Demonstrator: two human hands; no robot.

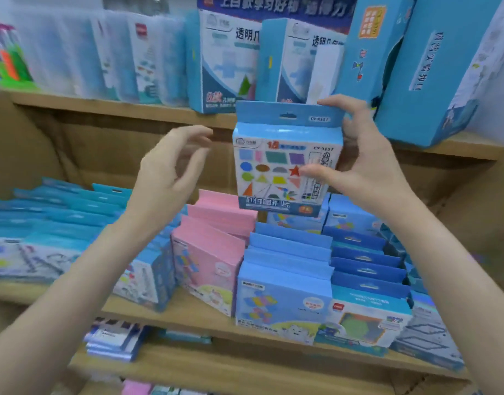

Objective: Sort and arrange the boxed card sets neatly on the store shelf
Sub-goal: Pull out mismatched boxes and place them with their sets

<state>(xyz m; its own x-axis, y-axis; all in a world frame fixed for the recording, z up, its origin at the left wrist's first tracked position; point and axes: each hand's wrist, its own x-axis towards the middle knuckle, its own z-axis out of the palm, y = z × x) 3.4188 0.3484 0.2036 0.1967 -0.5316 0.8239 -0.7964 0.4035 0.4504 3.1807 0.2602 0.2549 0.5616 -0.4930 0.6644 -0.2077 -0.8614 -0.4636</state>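
While the right hand (367, 169) gripped a blue boxed card set (286, 163) by its right edge, thumb across the printed front and fingertips curled over the hang tab at twelve o'clock, the left hand (165, 178) hovered just beside the box at nine o'clock, fingers loosely curled and grasping nothing. The box stood upright in the air, long axis vertical, directly above the middle shelf (188, 312). Below it, at six o'clock, a row of pink boxes (213, 246) leaned beside a row of blue boxes (288, 269), with another blue row (365, 260) at four o'clock. The free left hand was likely nearest to steady it.
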